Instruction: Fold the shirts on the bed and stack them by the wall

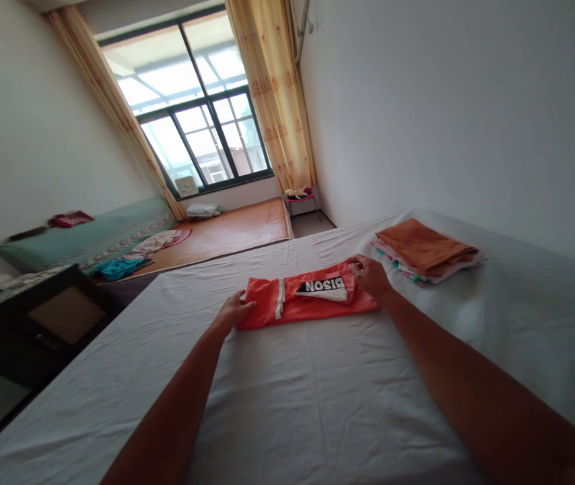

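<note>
A folded red garment (263, 306) with a white stripe and a black-and-white patch reading "BISON" lies on the pale bed sheet (312, 384). The lettering is upside down from where I look. At the garment's left end, my left hand (234, 313) grips the edge between thumb and fingers. My right hand (372, 276) pinches the fabric at the upper right, its fingers closed beside the patch. To the right of that hand sits a stack of folded clothes with a brown cloth (423, 246) on top, and pink and patterned layers show beneath.
A dark cabinet (15, 337) stands left of the bed. Beyond lies a second bed with a brown mat (242, 225), a blue cloth (118, 267) and a white folded item (203, 211). A small stool (300, 197) stands by the curtain. A white wall (459, 121) borders the right side.
</note>
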Motion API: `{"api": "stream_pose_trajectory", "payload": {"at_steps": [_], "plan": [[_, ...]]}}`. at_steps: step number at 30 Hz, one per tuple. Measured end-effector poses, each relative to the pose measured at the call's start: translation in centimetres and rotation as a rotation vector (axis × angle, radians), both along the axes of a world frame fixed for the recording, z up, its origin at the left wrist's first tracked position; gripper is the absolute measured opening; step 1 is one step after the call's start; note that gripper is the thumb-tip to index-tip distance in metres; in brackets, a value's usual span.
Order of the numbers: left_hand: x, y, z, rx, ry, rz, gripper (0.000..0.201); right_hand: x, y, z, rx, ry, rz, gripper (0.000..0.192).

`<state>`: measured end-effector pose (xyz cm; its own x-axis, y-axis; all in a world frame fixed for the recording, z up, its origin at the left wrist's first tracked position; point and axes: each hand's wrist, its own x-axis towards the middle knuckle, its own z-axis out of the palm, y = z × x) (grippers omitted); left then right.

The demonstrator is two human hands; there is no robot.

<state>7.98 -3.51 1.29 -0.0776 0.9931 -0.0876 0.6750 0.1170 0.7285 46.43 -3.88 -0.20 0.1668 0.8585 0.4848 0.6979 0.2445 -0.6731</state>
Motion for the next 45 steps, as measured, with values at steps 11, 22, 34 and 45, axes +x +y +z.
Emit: {"api": "stream_pose_trajectory", "payload": {"at_steps": [11,22,34,45], "plan": [[11.5,2.0,7.7,0.369,0.351,-0.168,0.055,1.5,0.7,0.0,-0.032,0.169,-0.062,0.024],[26.6,1.5,2.8,0.4,0.067,-0.602,0.043,0.9,0.4,-0.2,-0.461,0.748,0.275,0.047],[17.9,2.2,1.4,0.542,0.222,-0.447,0.039,1.9,0.1,-0.4,-0.356,0.067,0.033,0.044],[15.0,0.6,-4.3,0.411,0.495,-0.68,0.065,-2.4,-0.2,-2.5,-0.429,-0.39,0.203,0.06]]}}
